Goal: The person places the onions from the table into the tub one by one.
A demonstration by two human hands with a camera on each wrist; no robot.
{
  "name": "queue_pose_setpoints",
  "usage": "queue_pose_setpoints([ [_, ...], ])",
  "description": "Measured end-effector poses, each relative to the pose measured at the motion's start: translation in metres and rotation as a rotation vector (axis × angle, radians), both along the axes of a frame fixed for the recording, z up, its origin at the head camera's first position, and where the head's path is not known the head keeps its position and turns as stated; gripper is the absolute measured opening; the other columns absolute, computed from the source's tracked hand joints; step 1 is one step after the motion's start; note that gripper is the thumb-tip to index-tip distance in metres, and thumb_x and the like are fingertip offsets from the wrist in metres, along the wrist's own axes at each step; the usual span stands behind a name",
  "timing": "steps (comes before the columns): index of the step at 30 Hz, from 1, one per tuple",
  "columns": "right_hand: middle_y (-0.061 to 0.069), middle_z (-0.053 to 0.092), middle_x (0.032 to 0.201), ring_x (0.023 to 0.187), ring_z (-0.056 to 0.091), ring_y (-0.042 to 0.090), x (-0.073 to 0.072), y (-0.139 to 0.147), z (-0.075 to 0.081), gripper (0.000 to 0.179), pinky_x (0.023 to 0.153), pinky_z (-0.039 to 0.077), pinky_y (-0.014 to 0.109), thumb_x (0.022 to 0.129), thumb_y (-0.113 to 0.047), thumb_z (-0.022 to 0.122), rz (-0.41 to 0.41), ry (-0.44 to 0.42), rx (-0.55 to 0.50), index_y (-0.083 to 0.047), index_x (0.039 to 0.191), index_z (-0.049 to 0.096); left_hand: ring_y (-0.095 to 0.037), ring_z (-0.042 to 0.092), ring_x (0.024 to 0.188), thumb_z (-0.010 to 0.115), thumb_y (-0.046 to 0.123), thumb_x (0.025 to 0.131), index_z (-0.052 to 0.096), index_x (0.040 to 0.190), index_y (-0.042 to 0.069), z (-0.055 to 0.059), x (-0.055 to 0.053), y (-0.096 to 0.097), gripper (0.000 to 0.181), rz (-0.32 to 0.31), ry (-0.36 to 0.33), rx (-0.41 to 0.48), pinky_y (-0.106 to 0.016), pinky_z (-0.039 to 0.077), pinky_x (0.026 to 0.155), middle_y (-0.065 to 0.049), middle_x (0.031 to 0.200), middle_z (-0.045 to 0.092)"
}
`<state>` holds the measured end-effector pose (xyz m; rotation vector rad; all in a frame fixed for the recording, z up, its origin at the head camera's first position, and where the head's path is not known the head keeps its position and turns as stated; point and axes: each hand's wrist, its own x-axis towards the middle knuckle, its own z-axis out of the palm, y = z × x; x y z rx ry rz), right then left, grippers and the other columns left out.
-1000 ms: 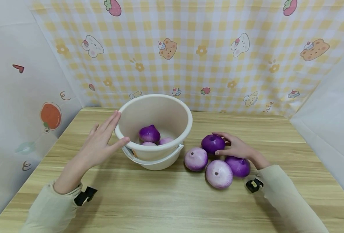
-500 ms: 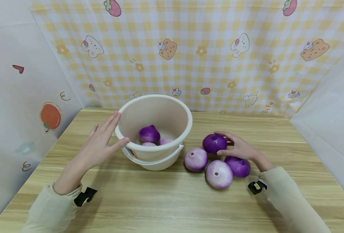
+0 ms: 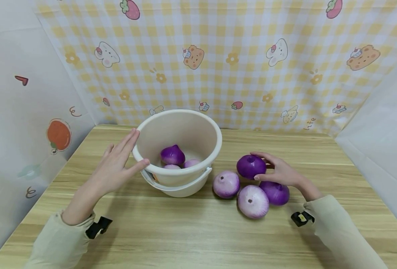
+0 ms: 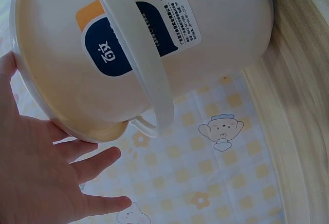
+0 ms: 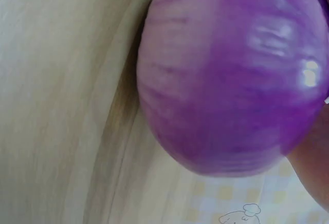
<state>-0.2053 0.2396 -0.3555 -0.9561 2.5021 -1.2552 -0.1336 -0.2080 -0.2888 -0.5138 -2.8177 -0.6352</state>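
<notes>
Dark onion [image 3: 251,167] inside curled grip of right hand [image 3: 280,172]; left hand [image 3: 115,164] (spread) touches bucket [image 3: 181,179].

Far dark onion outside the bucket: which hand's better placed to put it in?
Right, I'd say: the right hand has thumb and fingers around the dark onion, while the left hand is on the opposite side of the bucket, touching its rim.

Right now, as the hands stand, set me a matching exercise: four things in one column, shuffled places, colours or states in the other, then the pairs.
1. Left hand
2. Right hand
3. Bucket handle
4. Backdrop cloth

A. yellow-and-white checked
B. gripping a dark purple onion
C. touching the rim of the bucket
D. lowered across the bucket's near side

Pairs: 1-C, 2-B, 3-D, 4-A
</notes>
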Motion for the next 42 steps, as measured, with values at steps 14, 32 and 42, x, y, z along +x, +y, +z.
queue_pose_setpoints([
  [14,0.014,0.037,0.131,0.108,0.045,0.028,0.000,0.009,-0.001,0.069,0.087,0.039,0.045,0.075,-0.015,0.071,-0.020,0.056,0.035,-0.005,0.134,0.035,-0.030,0.014,0.129,0.049,0.045,0.086,0.008,0.143,0.012,-0.001,-0.001,0.000,0.077,-0.002,0.009,0.001,-0.059,0.004,0.097,-0.008,0.146,0.009],
  [32,0.013,0.038,0.131,0.107,0.047,0.027,0.004,0.010,0.013,0.071,0.087,0.038,0.047,0.074,-0.017,0.072,-0.009,0.111,0.057,-0.008,0.134,0.035,-0.030,0.013,0.129,0.049,0.046,0.086,0.009,0.143,0.012,-0.001,0.000,-0.001,0.077,0.002,0.006,-0.001,-0.060,0.004,0.096,-0.009,0.146,0.009],
  [42,0.012,0.040,0.130,0.105,0.048,0.022,0.006,0.007,0.020,0.069,0.086,0.040,0.042,0.074,-0.015,0.072,0.011,0.152,0.066,-0.006,0.133,0.037,-0.032,0.015,0.129,0.049,0.046,0.086,0.010,0.143,0.011,-0.001,0.000,-0.001,0.077,-0.001,0.017,-0.002,-0.059,0.004,0.097,-0.010,0.145,0.010],
])
